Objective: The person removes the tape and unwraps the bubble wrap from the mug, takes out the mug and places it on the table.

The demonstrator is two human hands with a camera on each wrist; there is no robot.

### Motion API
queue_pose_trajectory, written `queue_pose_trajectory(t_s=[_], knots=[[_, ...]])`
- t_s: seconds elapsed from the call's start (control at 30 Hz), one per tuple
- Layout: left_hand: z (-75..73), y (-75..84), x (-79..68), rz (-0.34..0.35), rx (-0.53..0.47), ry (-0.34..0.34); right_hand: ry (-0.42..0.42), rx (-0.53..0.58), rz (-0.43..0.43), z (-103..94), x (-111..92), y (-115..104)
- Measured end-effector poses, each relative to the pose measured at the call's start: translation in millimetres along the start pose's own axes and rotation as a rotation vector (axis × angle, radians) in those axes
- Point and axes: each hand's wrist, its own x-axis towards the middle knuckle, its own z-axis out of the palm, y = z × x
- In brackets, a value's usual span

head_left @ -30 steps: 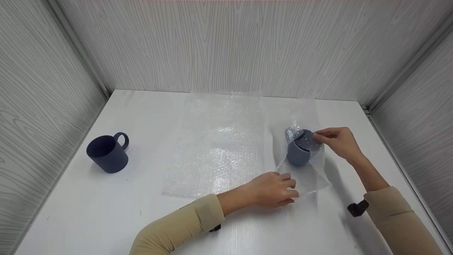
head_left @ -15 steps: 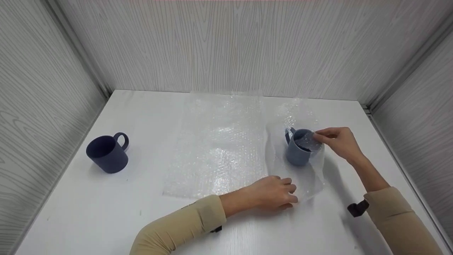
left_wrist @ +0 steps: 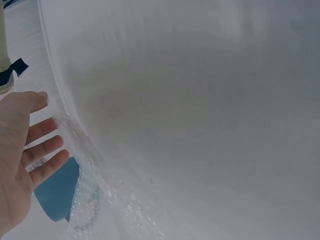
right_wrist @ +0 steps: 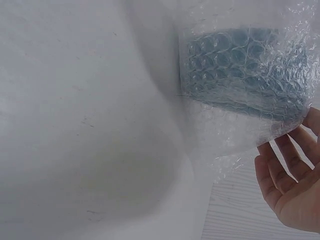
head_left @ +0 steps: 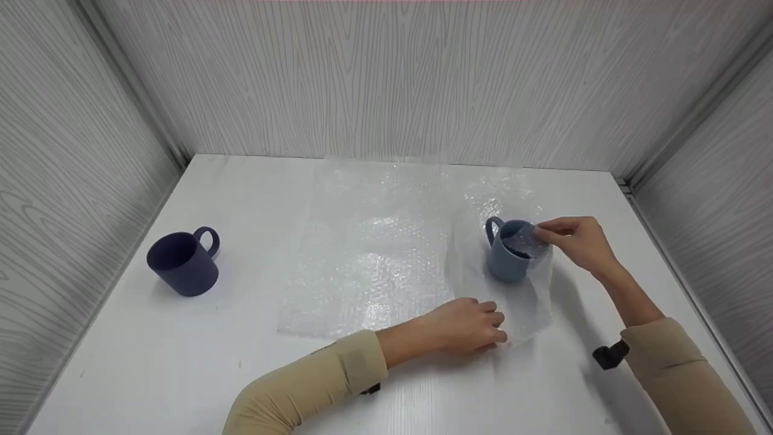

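Observation:
A light blue mug (head_left: pixel 506 263) stands upright at the right in the head view, its handle toward the back left. Bubble wrap (right_wrist: pixel 240 70) covers its right side and folds over part of the opening. At the mug's rim my right hand (head_left: pixel 577 241) pinches the wrap's edge between thumb and fingers. My left hand (head_left: pixel 465 326) is low in front of the mug, at the near left edge of the wrap. The left wrist view shows that hand's fingers (left_wrist: pixel 47 147) spread and fairly straight, fingertips beside the wrap's edge. A dark blue mug (head_left: pixel 184 264) stands far left.
A flat sheet of bubble wrap (head_left: pixel 368 254) lies in the middle of the white table (head_left: pixel 241 362), left of the light blue mug. Pale wood-grained panels (head_left: pixel 386 78) enclose the table at the back and both sides.
The wrap in front of the light blue mug has slipped down and to the left, baring the handle and front. My left hand has lowered slightly; my right hand keeps its place.

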Motion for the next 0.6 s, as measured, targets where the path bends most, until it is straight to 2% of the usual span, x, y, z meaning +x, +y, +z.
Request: queue_pose_trajectory(t_s=[0.2, 0.37, 0.6], knots=[[-6.6, -12.0, 2.3, -0.027, -0.006, -0.018, 0.003, -0.024, -0.008, -0.9, 0, -2], [-16.8, -28.9, 3.5, -0.072, 0.004, -0.037, 0.0, -0.04, -0.002, -2.2, -2, -4], [-23.7, -53.2, 5.5, -0.141, 0.012, -0.015, -0.011, -0.059, -0.001, -3.2, -1, -5]])
